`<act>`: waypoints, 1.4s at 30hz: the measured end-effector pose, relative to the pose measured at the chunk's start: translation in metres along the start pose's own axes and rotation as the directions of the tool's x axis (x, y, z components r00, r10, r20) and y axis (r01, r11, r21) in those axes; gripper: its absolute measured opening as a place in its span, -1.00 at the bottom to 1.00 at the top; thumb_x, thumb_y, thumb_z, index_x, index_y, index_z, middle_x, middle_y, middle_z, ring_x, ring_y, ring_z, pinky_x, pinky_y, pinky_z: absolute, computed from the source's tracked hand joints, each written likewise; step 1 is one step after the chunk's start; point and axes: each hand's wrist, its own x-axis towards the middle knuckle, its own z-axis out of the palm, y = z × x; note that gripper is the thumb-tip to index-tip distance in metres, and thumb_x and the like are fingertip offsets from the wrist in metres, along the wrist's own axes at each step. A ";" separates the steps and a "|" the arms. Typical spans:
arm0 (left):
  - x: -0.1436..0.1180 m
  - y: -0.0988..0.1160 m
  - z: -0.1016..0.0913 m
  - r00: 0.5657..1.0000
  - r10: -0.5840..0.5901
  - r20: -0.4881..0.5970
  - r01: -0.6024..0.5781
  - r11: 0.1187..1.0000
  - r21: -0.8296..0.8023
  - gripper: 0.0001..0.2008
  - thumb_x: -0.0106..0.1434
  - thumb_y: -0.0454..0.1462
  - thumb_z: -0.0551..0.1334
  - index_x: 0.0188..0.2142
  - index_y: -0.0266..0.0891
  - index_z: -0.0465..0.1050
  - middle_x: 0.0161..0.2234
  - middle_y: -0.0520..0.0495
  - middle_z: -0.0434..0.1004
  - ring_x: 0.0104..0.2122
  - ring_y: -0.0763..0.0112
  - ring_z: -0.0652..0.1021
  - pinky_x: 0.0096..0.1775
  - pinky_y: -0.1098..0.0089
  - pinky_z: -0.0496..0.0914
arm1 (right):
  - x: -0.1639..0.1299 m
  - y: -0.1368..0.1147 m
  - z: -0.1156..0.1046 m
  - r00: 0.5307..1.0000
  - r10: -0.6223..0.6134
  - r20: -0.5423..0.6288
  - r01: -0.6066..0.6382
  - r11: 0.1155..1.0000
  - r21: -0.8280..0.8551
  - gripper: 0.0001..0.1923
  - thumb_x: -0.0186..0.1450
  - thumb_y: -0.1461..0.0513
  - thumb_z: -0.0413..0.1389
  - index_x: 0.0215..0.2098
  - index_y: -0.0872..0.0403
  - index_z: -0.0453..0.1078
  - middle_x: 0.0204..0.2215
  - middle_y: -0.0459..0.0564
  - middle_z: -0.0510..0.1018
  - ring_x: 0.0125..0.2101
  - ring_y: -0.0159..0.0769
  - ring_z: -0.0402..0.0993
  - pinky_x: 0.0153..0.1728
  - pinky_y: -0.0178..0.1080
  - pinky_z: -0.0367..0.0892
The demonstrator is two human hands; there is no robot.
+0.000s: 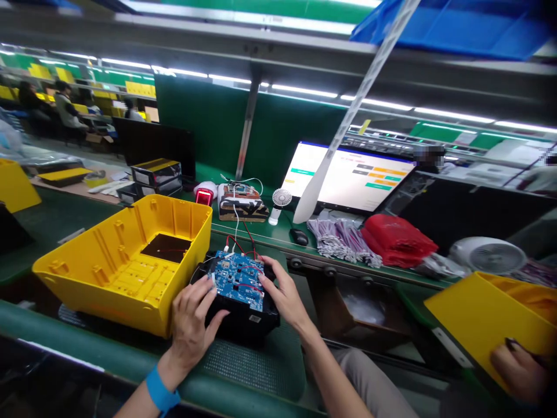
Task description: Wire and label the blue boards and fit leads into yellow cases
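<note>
Factory line, green counter with a ribbed mat under the work. Both hands were on a black module with a blue board sitting on top. Left hand clasped the module's near-left corner, fingers curled onto the board edge. Right hand gripped the right side, fingers bent over the board's far-right edge. So both were closed on the part, not open.

Red wires and a white lead ran from the board's far edge back past the fingers to a jig further out on the counter.

Yellow housing sat just left of the left hand, touching or nearly touching the module; open side up, nothing in it but a dark panel in the floor.

Progress, my read: board looked seated on the module and wired up, but the module was outside the housing, so fitting it in looked undone. Couldn't tell if any screws were in.

Beyond the fingers: scanner with red light, small fan, mouse, lit monitor. Right of them: wire bundles, red bags. Another person's hand held a second yellow housing far right.
</note>
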 end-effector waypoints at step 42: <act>-0.006 -0.005 0.003 0.999 0.026 0.040 -0.029 0.997 0.070 -0.55 0.19 -0.37 0.29 0.07 -0.05 0.37 0.05 -0.17 0.37 0.07 0.12 0.40 0.06 0.08 0.26 | 0.134 -0.044 0.043 0.900 0.275 0.337 0.005 0.769 -0.640 -0.72 0.27 0.05 0.11 -0.45 0.04 0.51 -0.40 -0.01 0.60 -0.27 -0.24 0.51 -0.32 -0.33 0.25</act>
